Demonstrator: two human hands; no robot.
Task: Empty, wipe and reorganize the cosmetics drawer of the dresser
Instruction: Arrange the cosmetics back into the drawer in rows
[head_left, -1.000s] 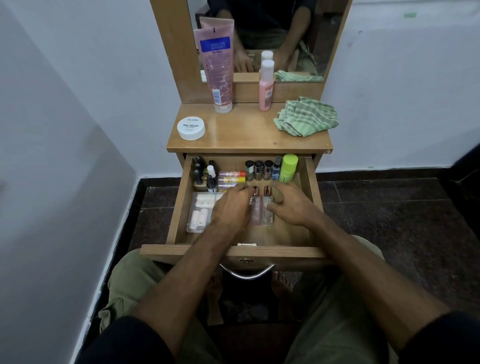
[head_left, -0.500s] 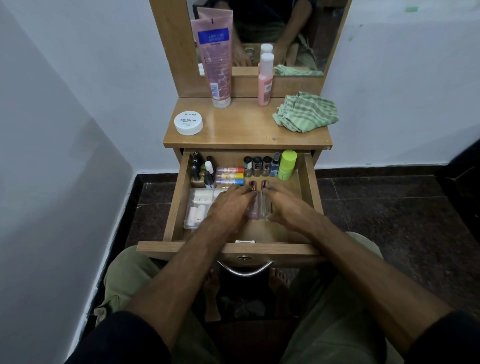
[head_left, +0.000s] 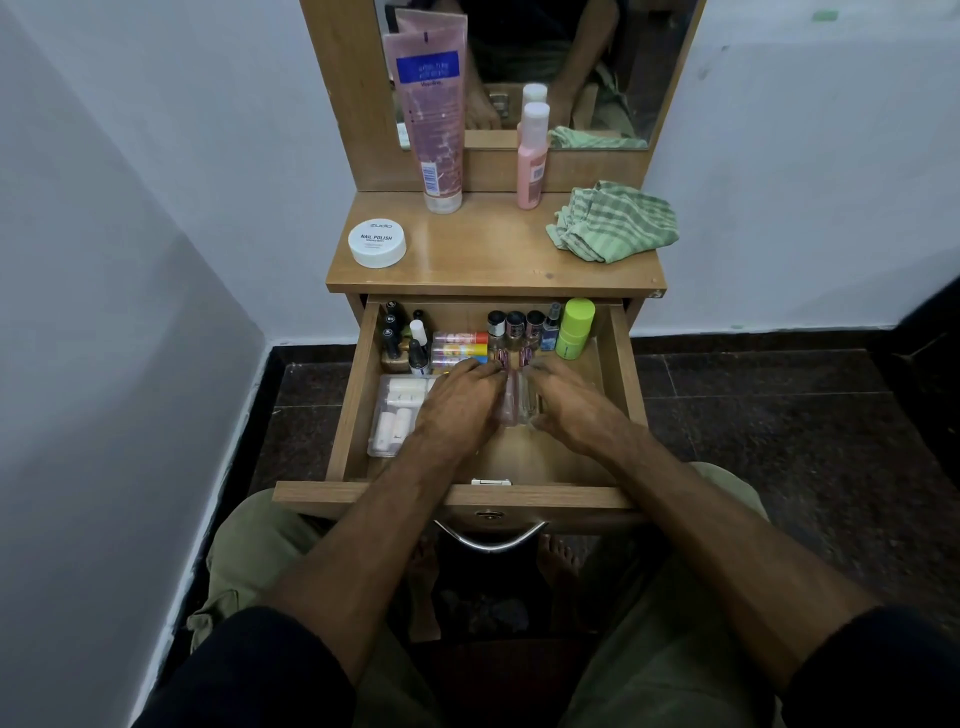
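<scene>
My two hands meet over the middle of the drawer. The left hand lies palm down, fingers pressed together and slightly bent, flanking the clear bottles from nine o'clock. The right hand does the same from three o'clock. I cannot tell whether the fingertips actually grip the glass or merely nudge it.

I judge the drawer is being restocked and these two bottles are being squared up. The main risk is at twelve o'clock: the small polish bottles stand upright in a tight row just past my fingertips, with a green stick at their one o'clock end. A push too far forward would likely knock them over in turn. The laid-down tubes at eleven o'clock are round and could roll if bumped. The clear bottles look like smooth glass lying on their sides, so they could slip or clink together.

A clear, rigid plastic tray sits at nine o'clock in the drawer, holding white cylinders. The drawer is matte wood grain with a curved metal handle. On the top, a soft ribbed green cloth lies crumpled at two o'clock, a flat white jar at ten, and a pink tube and pink bottle stand at twelve.
</scene>
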